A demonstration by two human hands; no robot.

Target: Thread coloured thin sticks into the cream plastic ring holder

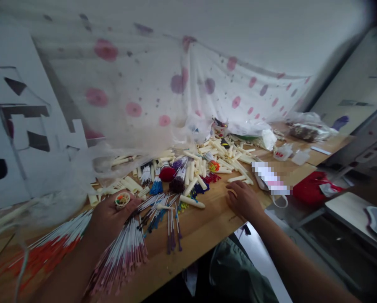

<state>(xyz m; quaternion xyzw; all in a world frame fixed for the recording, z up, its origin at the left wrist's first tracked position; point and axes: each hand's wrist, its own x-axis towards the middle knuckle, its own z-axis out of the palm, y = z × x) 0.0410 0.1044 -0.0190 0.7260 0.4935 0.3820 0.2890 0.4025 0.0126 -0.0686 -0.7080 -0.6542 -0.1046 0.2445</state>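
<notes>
My left hand point(108, 219) is closed round a short cream tube point(122, 205), whose open end faces up and shows orange, green and white bits inside. Below it, a fan of thin white sticks with dusky pink tips point(125, 252) lies on the table. My right hand point(243, 198) rests on the wooden tabletop with its fingers apart and nothing in it. Just beyond its fingertips are loose cream tubes point(237, 179). Between the hands lie a single cream tube point(192, 201), a small pointed cream piece point(164, 206) and several purple-tipped sticks point(171, 231).
A heap of cream tubes point(220, 149) and stick bundles, including a blue one point(156, 185), fills the table's middle. Orange-tipped sticks point(49, 248) lie left. At right are a phone-like object point(270, 179), clear plastic bottles point(283, 152) and a red bag point(312, 189). Dotted plastic sheeting point(150, 84) hangs behind.
</notes>
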